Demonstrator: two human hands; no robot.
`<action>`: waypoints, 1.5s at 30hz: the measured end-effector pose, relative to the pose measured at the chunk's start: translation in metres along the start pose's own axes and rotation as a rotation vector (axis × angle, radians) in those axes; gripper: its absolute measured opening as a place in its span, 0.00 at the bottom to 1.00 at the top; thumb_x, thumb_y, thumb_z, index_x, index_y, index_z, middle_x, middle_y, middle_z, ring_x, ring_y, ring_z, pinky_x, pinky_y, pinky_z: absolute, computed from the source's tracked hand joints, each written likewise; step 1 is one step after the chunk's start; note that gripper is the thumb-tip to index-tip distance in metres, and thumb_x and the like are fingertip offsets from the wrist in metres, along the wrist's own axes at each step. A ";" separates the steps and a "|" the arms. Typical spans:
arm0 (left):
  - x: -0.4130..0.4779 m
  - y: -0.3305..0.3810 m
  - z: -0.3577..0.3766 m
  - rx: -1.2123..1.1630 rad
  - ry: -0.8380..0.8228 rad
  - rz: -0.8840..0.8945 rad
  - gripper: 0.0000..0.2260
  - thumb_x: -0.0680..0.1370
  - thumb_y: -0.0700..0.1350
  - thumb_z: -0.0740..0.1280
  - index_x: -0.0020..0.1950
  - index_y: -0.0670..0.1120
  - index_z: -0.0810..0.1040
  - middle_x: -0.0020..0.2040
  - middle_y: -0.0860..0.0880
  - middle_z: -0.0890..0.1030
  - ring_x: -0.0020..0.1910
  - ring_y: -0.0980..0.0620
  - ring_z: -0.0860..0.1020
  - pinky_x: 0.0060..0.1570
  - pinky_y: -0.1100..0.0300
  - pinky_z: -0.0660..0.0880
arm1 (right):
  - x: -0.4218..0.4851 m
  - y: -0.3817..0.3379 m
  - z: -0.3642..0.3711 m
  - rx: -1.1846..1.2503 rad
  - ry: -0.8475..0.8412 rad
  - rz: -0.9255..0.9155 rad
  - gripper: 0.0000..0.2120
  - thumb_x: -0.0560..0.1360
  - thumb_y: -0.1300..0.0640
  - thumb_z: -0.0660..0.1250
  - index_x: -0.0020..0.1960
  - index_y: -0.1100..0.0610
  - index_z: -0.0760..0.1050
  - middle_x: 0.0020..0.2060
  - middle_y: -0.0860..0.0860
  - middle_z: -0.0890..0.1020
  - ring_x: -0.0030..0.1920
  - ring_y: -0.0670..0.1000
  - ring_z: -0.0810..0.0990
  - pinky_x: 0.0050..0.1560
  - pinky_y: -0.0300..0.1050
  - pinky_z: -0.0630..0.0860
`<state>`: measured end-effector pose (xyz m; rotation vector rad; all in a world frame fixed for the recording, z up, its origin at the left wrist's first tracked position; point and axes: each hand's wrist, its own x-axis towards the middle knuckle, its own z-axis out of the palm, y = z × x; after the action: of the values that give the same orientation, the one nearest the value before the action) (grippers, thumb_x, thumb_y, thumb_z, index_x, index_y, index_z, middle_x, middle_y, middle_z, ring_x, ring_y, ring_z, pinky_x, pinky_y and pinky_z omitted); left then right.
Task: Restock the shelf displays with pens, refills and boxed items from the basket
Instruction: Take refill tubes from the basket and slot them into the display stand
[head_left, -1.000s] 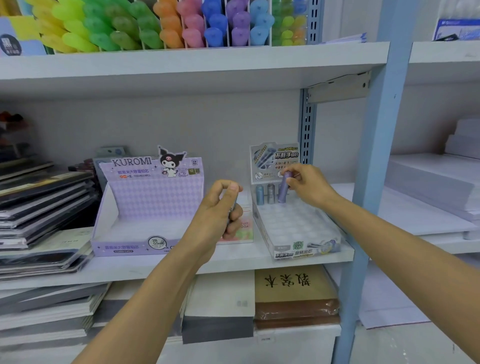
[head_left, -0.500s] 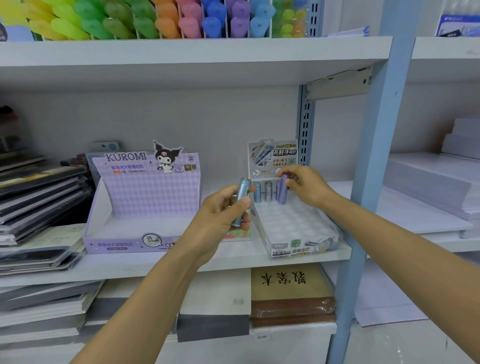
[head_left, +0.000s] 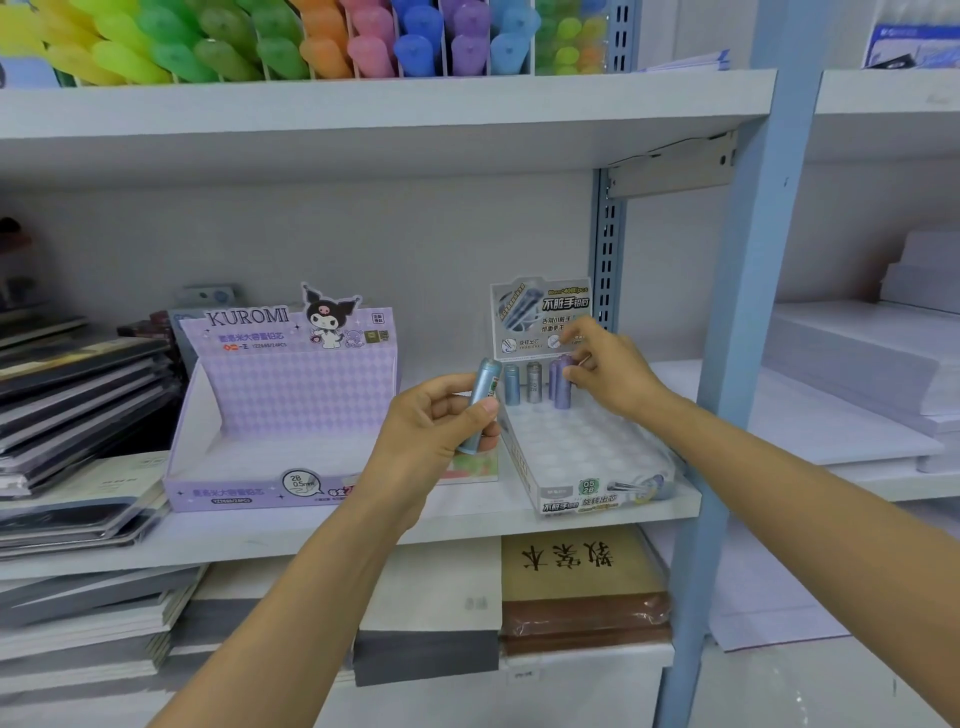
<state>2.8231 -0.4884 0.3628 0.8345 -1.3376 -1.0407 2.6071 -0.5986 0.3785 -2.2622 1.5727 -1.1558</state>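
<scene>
A white display tray (head_left: 582, 457) with round holes stands on the middle shelf, its printed header card (head_left: 540, 312) upright at the back. Several lead-refill tubes stand in its back row: a blue one (head_left: 511, 384), a silver one (head_left: 534, 383) and purple ones (head_left: 562, 387). My right hand (head_left: 613, 374) is at the purple tubes, fingertips touching the front one. My left hand (head_left: 436, 431) grips a blue refill tube (head_left: 480, 402), tilted, just left of the tray.
An empty purple Kuromi display box (head_left: 280, 415) stands to the left. Stacked notebooks (head_left: 78, 405) fill the far left. Coloured pens (head_left: 311, 41) line the upper shelf. A blue upright post (head_left: 737, 364) stands right of the tray; paper stacks (head_left: 857, 374) lie beyond it.
My left hand has raised its blue tube up and right to the tray's left edge. My right hand has set the purple tube down into the back row and eased its grip.
</scene>
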 end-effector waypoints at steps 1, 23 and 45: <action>0.000 0.000 -0.001 -0.007 0.011 -0.003 0.09 0.73 0.40 0.72 0.52 0.46 0.81 0.40 0.44 0.85 0.38 0.50 0.83 0.39 0.64 0.79 | -0.001 0.000 0.001 0.012 0.020 -0.003 0.10 0.77 0.65 0.67 0.56 0.57 0.73 0.45 0.53 0.79 0.41 0.50 0.76 0.47 0.46 0.76; -0.005 -0.002 0.021 0.174 0.071 0.073 0.10 0.76 0.41 0.71 0.55 0.41 0.77 0.48 0.43 0.84 0.43 0.50 0.82 0.45 0.61 0.80 | -0.037 -0.057 -0.026 0.794 -0.155 -0.066 0.08 0.73 0.62 0.71 0.52 0.63 0.81 0.38 0.53 0.83 0.36 0.48 0.80 0.41 0.40 0.79; -0.030 -0.050 0.013 1.238 -0.246 0.571 0.16 0.81 0.52 0.62 0.68 0.50 0.74 0.67 0.52 0.74 0.74 0.52 0.62 0.68 0.53 0.63 | -0.016 -0.017 0.014 0.325 0.075 -0.018 0.12 0.76 0.66 0.68 0.59 0.62 0.77 0.49 0.57 0.82 0.48 0.54 0.82 0.55 0.48 0.80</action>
<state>2.8060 -0.4765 0.3072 1.0842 -2.2751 0.2589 2.6271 -0.5818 0.3697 -2.0469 1.2794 -1.4004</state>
